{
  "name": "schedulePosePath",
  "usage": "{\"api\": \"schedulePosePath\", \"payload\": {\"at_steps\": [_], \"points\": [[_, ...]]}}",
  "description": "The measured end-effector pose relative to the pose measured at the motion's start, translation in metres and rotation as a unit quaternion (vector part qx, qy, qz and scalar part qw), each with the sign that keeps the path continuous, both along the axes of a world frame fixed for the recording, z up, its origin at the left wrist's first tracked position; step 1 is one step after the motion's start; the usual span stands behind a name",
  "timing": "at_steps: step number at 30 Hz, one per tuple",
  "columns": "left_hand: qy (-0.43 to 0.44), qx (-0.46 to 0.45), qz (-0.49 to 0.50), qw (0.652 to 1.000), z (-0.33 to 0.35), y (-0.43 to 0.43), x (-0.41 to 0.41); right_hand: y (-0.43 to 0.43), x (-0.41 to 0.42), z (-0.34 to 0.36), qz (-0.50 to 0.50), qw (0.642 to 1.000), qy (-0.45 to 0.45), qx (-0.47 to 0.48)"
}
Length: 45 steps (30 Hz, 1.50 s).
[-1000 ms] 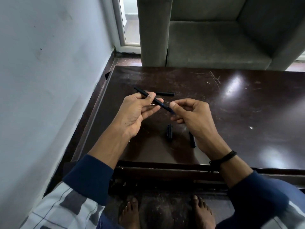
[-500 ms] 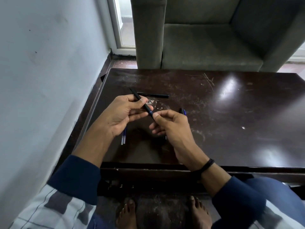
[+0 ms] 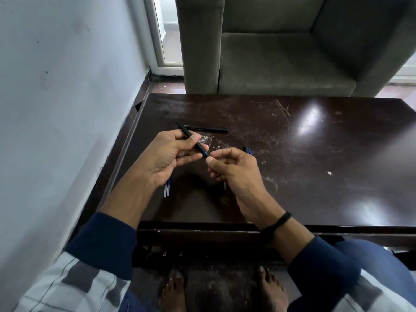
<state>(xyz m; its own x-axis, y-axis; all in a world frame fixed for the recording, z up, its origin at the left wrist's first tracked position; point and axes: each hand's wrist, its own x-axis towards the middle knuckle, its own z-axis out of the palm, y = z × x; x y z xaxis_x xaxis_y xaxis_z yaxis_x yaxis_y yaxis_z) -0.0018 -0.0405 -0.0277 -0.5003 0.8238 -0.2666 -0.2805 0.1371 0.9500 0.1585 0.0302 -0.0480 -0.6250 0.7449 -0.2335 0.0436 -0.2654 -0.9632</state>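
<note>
Fingers (image 3: 191,157) of the left hand (image 3: 166,158) are curled round a black pen (image 3: 193,140), with the thumb pressing on it from above. The pen lies slanted in the middle of the frame, above the table, not touching it. Its upper end points to the upper left and sticks out beyond the hand; its lower end points to the lower right. At this lower end, where a little blue shows, the right hand (image 3: 236,174) pinches the pen between the thumb and the forefinger. The other fingers of this hand are bent loosely under the palm. A dark band (image 3: 282,220) sits on the right wrist.

Just behind the left hand, a second black pen (image 3: 207,130) lies flat on the dark table (image 3: 315,176), near the first one but apart from it. Two thin blue refills (image 3: 167,190) lie on the table below the left wrist, partly hidden by it. A small blue-tipped piece (image 3: 247,150) shows just beyond the right hand. Some small dark parts (image 3: 221,188) lie in the shadow under the right hand; I cannot tell what they are. A grey armchair (image 3: 281,64) stands at the top of the frame, behind the table.
</note>
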Motion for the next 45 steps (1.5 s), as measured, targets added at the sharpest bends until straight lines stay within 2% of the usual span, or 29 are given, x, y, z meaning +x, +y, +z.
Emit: {"api": "schedulePosePath", "payload": {"at_steps": [13, 20, 29, 45], "points": [[-0.002, 0.003, 0.013, 1.000, -0.003, -0.001, 0.012, 0.001, 0.000, -0.006, -0.006, 0.999, -0.020, 0.024], [-0.002, 0.030, 0.084, 0.996, -0.001, -0.009, 0.030, -0.001, 0.002, -0.003, -0.002, 0.999, -0.007, 0.038], [-0.079, 0.055, 0.160, 0.982, -0.015, -0.024, 0.048, -0.005, 0.002, -0.005, 0.023, 0.998, -0.010, 0.054], [-0.105, 0.047, 0.139, 0.984, -0.020, -0.018, 0.039, -0.003, -0.002, -0.012, 0.008, 0.988, -0.053, 0.144]]}}
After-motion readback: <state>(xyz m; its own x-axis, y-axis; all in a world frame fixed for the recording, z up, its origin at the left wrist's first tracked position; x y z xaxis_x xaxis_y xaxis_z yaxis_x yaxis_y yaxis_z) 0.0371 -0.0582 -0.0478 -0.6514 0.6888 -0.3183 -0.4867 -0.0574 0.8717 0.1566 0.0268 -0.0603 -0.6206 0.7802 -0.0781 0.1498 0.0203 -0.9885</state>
